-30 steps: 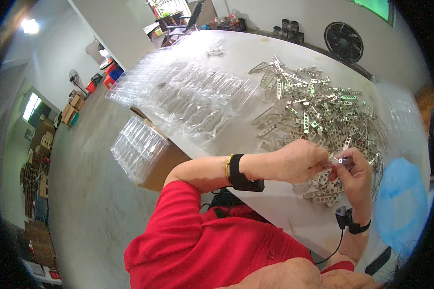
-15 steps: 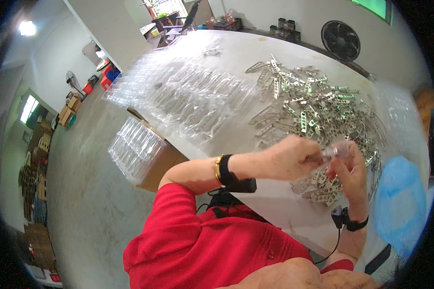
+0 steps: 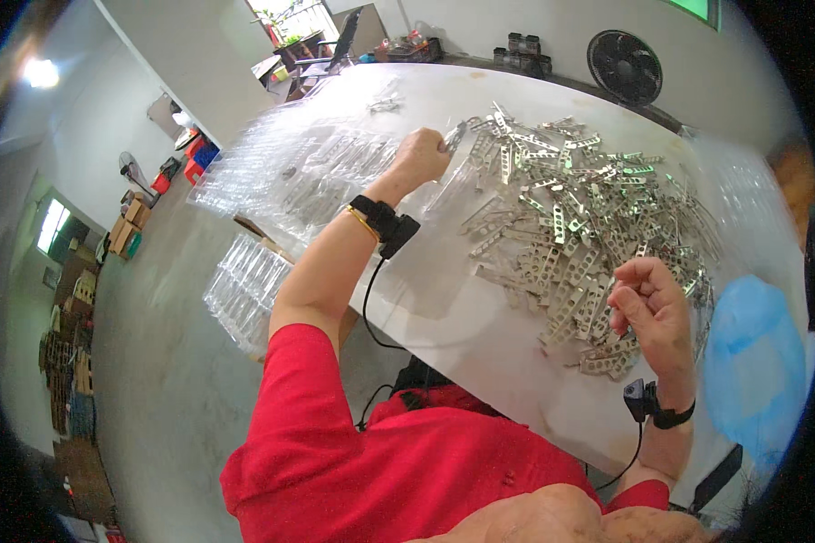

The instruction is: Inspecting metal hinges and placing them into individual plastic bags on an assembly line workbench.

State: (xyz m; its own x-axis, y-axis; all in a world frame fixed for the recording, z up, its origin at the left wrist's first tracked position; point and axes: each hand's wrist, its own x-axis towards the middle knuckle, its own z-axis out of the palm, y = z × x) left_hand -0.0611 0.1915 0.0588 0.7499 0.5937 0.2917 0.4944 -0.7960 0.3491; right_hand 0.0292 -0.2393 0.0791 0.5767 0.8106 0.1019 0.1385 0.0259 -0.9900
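Observation:
My left hand (image 3: 423, 156) is closed in a pinch on a shiny perforated metal strip (image 3: 457, 138), held between the clear plastic trays and a loose metal heap. The heap (image 3: 575, 226) is a spread of slim silvery strips with round holes, tangled over each other. At its near right edge, my right hand (image 3: 650, 303) hovers with fingers curled toward the thumb; whatever they hold is too small to make out. Left of the heap lie clear moulded plastic trays (image 3: 335, 172), some with slim metal pieces in their slots.
A cardboard box holding stacked clear plastic trays (image 3: 244, 290) stands beside the table's left edge. To the right sits a blue plastic bag (image 3: 753, 371), with more clear plastic (image 3: 743, 204) behind it. The white table (image 3: 444, 303) has a black fan (image 3: 624, 68) beyond its far edge.
My left hand has swung away from my right hand, going far and left toward the trays with a metal strip. My right hand stays near the heap, its fingers still curled.

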